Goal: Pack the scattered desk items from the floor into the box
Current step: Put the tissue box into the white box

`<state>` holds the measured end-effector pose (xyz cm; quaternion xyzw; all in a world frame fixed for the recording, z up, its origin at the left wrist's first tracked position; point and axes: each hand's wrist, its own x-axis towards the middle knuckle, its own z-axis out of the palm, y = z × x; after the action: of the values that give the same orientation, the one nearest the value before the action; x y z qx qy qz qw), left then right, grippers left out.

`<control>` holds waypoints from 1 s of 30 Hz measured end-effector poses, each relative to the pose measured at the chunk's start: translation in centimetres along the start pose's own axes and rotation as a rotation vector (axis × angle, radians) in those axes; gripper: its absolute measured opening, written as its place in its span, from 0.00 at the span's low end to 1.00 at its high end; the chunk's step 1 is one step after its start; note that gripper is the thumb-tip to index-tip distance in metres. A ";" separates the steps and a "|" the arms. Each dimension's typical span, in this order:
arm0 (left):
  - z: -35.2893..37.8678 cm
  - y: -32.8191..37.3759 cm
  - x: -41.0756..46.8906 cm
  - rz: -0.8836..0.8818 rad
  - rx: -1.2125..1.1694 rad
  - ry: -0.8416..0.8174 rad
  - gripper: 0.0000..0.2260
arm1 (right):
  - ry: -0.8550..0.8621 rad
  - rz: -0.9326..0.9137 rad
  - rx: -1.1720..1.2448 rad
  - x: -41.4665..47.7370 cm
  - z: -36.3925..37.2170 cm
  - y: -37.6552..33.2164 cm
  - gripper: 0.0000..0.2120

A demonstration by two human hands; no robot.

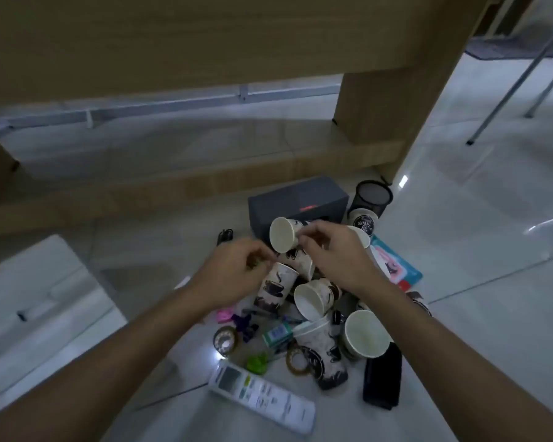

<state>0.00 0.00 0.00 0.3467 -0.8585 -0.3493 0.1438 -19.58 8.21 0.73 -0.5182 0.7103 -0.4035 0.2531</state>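
Several patterned paper cups lie in a heap on the tiled floor. My right hand (336,256) pinches one cup (283,234) near its rim and holds it above the heap, mouth towards me. My left hand (237,275) grips the rim of an upside-down cup (273,287) with curled fingers. More cups (313,298) (366,334) lie on their sides nearer to me. A dark grey box (297,199) stands closed just behind the heap.
A white remote (262,397), tape rolls (225,339), a black case (383,376), clips, pens and a small green box (276,334) lie close by. A black mesh pen holder (374,197) stands right of the box. A wooden desk leg (380,90) rises behind; a white lid (42,311) lies left.
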 end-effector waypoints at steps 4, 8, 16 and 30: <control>0.7 -1.0 6.4 -0.071 0.060 0.157 0.07 | 0.044 -0.040 -0.168 4.7 -0.1 1.8 0.09; 1.9 -3.6 10.1 -0.208 -0.053 0.313 0.11 | 0.141 -0.027 -0.288 9.1 -1.2 4.2 0.14; 5.4 -6.9 11.6 -0.610 -0.612 0.240 0.26 | 0.000 0.363 -0.361 13.7 -1.7 7.4 0.26; -0.7 -5.0 7.7 -0.175 -0.571 0.397 0.41 | 0.298 0.183 -0.007 11.7 -2.6 2.8 0.27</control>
<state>-2.74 -8.27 -2.98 0.4261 -0.6485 -0.5120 0.3684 -27.00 -1.59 0.52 -0.3867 0.7856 -0.4486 0.1791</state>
